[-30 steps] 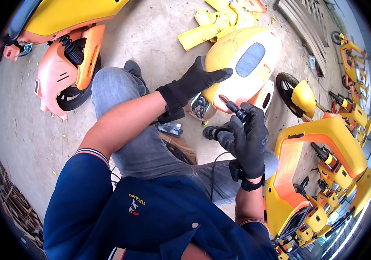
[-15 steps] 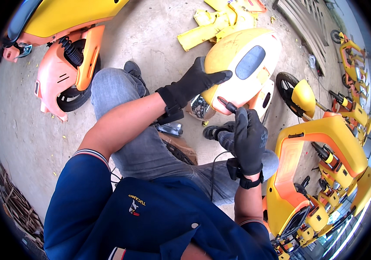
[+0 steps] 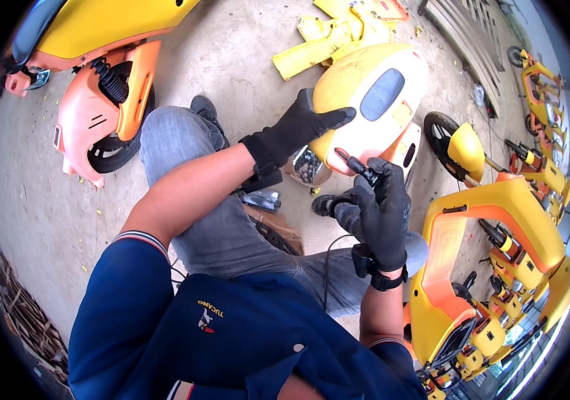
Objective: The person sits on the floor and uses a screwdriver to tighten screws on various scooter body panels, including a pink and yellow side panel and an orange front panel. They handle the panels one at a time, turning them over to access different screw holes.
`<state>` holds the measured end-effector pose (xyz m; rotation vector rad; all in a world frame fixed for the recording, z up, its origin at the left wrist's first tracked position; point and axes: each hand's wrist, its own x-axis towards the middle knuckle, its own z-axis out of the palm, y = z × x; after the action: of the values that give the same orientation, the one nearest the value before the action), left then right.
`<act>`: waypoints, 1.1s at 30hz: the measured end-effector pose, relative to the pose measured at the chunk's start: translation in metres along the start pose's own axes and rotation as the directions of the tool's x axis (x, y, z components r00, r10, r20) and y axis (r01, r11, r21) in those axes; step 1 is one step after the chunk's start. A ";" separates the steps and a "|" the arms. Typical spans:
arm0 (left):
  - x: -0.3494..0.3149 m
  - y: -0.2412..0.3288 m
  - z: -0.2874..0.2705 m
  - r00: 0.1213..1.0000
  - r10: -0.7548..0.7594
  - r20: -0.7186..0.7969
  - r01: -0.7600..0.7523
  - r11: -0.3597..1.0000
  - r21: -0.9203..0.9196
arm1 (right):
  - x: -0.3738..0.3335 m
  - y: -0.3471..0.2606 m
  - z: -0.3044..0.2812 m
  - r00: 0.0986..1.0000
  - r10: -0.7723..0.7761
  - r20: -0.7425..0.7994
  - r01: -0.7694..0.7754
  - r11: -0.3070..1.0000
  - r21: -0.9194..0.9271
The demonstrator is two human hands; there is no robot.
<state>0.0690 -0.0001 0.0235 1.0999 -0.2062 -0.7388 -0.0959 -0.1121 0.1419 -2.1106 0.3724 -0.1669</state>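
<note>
My left hand (image 3: 296, 132), in a black glove, rests flat against the left side of a yellow scooter front cover (image 3: 372, 93) with a grey oval panel. The cover stands on the concrete ahead of my knees. My right hand (image 3: 382, 208), also gloved in black, grips a screwdriver with a red and black handle (image 3: 354, 165). Its tip points at the lower edge of the cover. A thin black cable hangs down below my right wrist.
An orange and yellow scooter rear (image 3: 102, 100) with a wheel lies at the upper left. Loose yellow body panels (image 3: 328, 30) sit beyond the cover. A yellow scooter frame (image 3: 498, 220) stands close on my right. A cardboard piece (image 3: 275, 223) lies by my leg.
My right hand with the screwdriver has shifted slightly up and left toward the cover's lower edge. My left hand stays on the cover.
</note>
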 end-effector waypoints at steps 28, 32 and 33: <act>0.007 0.001 -0.013 0.983 -0.105 0.149 0.139 0.960 -0.242 | 0.004 0.060 -0.035 0.941 0.333 0.051 -0.149 0.275 0.950; 0.015 -0.007 -0.019 0.958 -0.087 0.274 0.219 0.840 -0.497 | 0.004 0.079 -0.025 0.949 0.288 0.125 -0.156 0.089 0.984; 0.016 -0.008 -0.020 0.949 -0.085 0.303 0.245 0.802 -0.544 | 0.004 0.079 -0.021 0.935 0.338 0.107 -0.146 0.093 0.985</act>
<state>0.0872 0.0026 0.0037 0.4333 -0.0965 -1.0271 -0.1131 -0.1696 0.0860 -0.6063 0.5037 -0.2778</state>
